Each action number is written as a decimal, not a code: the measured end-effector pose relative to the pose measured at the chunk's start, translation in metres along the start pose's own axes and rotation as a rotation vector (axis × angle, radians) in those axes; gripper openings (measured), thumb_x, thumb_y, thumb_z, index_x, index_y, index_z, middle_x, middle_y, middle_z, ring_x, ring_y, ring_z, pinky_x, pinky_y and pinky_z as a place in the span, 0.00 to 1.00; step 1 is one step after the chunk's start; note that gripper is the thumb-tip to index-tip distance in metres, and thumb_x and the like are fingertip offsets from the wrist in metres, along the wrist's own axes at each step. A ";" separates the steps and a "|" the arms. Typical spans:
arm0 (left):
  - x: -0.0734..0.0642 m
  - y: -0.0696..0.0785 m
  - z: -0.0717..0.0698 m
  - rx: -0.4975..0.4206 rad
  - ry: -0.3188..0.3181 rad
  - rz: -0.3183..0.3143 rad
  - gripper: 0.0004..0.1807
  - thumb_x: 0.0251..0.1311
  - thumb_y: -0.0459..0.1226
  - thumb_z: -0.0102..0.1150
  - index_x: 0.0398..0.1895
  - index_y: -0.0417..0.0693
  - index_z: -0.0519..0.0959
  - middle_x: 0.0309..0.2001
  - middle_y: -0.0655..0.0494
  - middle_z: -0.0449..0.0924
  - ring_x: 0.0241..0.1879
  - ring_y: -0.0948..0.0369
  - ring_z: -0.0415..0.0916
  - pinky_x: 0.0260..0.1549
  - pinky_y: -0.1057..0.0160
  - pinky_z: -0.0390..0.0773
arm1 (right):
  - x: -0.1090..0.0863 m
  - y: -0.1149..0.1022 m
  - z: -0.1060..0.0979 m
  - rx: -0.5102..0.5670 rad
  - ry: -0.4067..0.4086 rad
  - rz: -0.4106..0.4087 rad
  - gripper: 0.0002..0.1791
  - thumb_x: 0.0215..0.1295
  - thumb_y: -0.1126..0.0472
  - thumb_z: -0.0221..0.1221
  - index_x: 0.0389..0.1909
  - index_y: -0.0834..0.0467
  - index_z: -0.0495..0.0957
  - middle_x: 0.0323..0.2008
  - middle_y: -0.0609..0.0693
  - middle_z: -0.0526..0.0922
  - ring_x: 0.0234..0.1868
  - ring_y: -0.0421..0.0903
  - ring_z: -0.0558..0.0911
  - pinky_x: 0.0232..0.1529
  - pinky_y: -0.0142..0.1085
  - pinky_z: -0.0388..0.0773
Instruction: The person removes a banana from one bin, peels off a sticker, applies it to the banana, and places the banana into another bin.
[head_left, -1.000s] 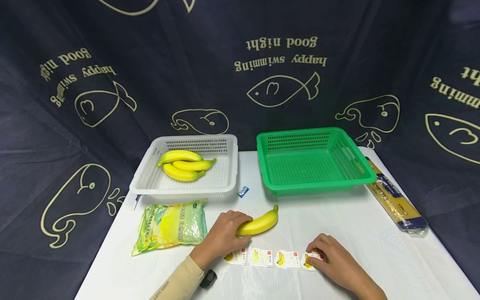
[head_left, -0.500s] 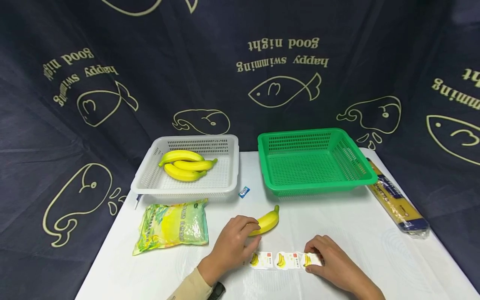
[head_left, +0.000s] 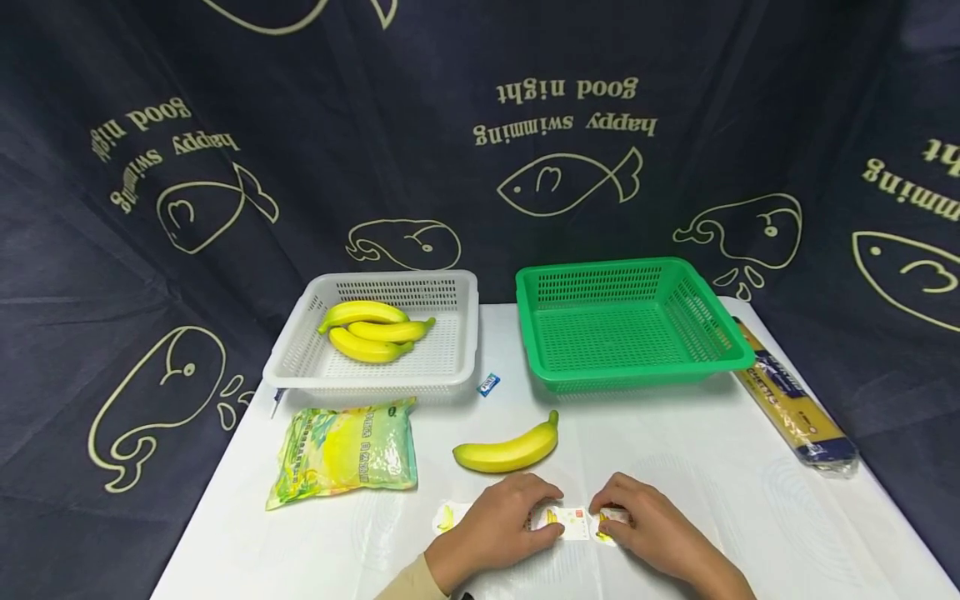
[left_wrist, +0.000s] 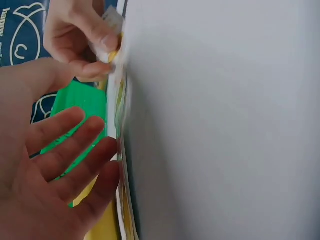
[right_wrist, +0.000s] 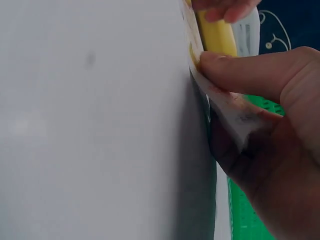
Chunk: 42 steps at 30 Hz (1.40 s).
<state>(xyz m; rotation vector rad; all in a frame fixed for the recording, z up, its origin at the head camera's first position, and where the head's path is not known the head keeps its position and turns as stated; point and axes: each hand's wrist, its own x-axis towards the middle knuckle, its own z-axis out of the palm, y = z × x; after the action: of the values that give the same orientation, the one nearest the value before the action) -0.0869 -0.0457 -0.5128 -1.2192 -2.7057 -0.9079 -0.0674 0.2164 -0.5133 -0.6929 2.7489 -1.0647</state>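
A strip of banana-print stickers [head_left: 574, 524] lies along the front of the table. My right hand [head_left: 648, 521] pinches its right end between thumb and fingers; in the right wrist view the end of the strip [right_wrist: 235, 112] bends up into the palm. Over the middle of the strip is my left hand [head_left: 506, 521], thumb and fingers apart, hiding part of it. The left wrist view shows those fingers [left_wrist: 65, 150] spread and loosely bent, with nothing in them. Just beyond the hands a yellow banana [head_left: 506, 452] rests on the table, touched by neither.
At the back left, a white basket [head_left: 467, 350] contains several bananas [head_left: 375, 331]. A green basket [head_left: 630, 333] stands at the back right. A yellow-green bag [head_left: 345, 450] lies at left, a spaghetti packet [head_left: 798, 404] at right, and a small blue packet [head_left: 488, 384] between the baskets.
My left hand has left the banana and moved right and nearer, over the sticker strip. The right hand has shifted slightly left with the strip's end. The banana lies where it was.
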 end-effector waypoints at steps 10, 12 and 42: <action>0.004 0.001 0.006 -0.032 -0.035 -0.050 0.16 0.68 0.50 0.52 0.51 0.56 0.79 0.41 0.71 0.77 0.43 0.74 0.71 0.42 0.73 0.71 | 0.009 -0.012 0.009 0.155 -0.012 -0.065 0.10 0.60 0.58 0.66 0.42 0.44 0.82 0.40 0.34 0.82 0.39 0.37 0.78 0.35 0.32 0.73; 0.004 0.001 0.006 -0.056 -0.060 -0.074 0.15 0.68 0.50 0.51 0.51 0.56 0.79 0.43 0.71 0.77 0.45 0.74 0.71 0.43 0.71 0.72 | 0.011 -0.015 0.011 0.172 -0.012 -0.063 0.11 0.60 0.58 0.65 0.43 0.43 0.81 0.41 0.34 0.82 0.42 0.38 0.79 0.36 0.33 0.74; -0.006 -0.011 -0.001 -0.127 -0.035 -0.118 0.10 0.67 0.44 0.54 0.36 0.54 0.86 0.35 0.72 0.81 0.38 0.75 0.75 0.40 0.71 0.74 | 0.021 -0.024 0.021 0.145 0.108 -0.098 0.06 0.66 0.56 0.60 0.35 0.41 0.73 0.48 0.39 0.78 0.52 0.36 0.73 0.54 0.39 0.71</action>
<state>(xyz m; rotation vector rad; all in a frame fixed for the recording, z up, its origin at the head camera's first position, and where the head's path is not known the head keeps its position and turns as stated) -0.0908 -0.0555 -0.5190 -1.1149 -2.8121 -1.0974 -0.0714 0.1786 -0.5121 -0.7780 2.7144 -1.3446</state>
